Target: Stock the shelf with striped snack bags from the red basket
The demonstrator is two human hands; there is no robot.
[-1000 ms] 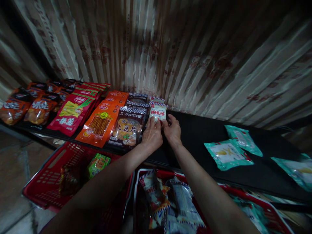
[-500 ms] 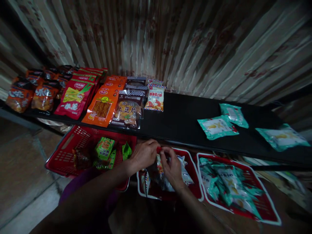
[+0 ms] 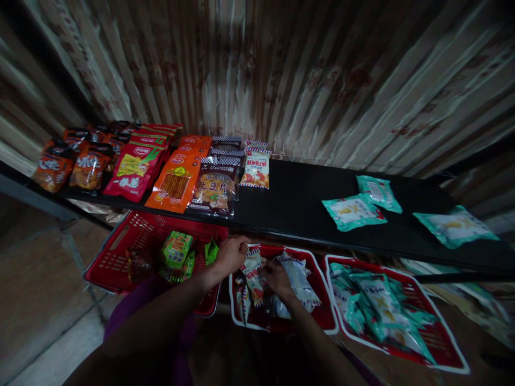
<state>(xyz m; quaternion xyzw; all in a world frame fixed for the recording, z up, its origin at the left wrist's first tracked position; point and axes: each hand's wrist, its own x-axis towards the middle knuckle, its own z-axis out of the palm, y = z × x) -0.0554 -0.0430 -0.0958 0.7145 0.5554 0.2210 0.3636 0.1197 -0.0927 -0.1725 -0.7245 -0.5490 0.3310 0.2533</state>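
Note:
A white-and-orange snack bag (image 3: 253, 272) with a striped edge hangs at the left of the middle red basket (image 3: 326, 300). My left hand (image 3: 230, 256) is closed at its top corner, fingertips pinched together. Lower down, my right hand (image 3: 278, 277) reaches into the basket, its curled fingers against the bag's right edge; their tips are dark and partly hidden. Around them lie more striped snack bags (image 3: 300, 281), some with their pale backs up. A matching shrimp-picture snack bag (image 3: 256, 169) stands on the black shelf (image 3: 289, 198), behind my hands.
Left on the shelf stand brown potato-slice bags (image 3: 215, 187), orange packets (image 3: 177, 179), pink packets (image 3: 134, 169) and several dark-topped bags (image 3: 89, 169). Teal bags (image 3: 354, 212) lie at right. A left red basket (image 3: 116, 252) holds green packs; a right basket (image 3: 454, 343) holds teal bags.
My hands were together at the basket's back edge over something red. Now they are apart: the right has dropped into the basket, and the striped bag shows between them.

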